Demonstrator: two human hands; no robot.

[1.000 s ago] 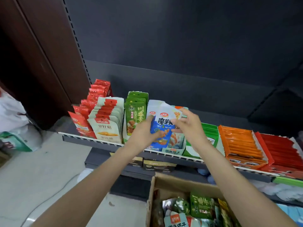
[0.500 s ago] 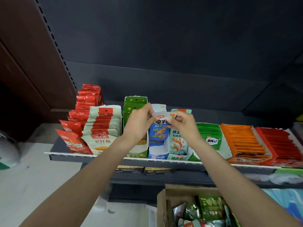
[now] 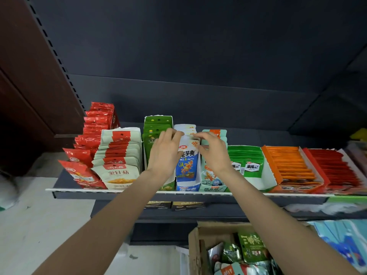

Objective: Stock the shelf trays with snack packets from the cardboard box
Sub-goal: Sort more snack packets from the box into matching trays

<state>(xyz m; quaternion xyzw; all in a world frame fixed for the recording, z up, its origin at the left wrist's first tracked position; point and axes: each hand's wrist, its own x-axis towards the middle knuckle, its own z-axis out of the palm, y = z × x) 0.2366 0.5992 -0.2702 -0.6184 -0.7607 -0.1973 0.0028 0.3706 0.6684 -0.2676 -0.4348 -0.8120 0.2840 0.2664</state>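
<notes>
Head view: both hands' fingers pinch the blue packet (image 3: 187,161) upright (label facing out).

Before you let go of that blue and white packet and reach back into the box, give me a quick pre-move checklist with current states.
1. Blue and white snack packet upright in its white tray: ok.
2. Left hand at the packet's top left edge: ok.
3. Right hand at its top right corner: ok.
4. Packet fully seated against the row behind: cannot tell, hands cover the tops.
5. Neighbouring green packets and teal packets undisturbed: ok.
6. Brown cardboard box below holds more packets: ok.
</notes>
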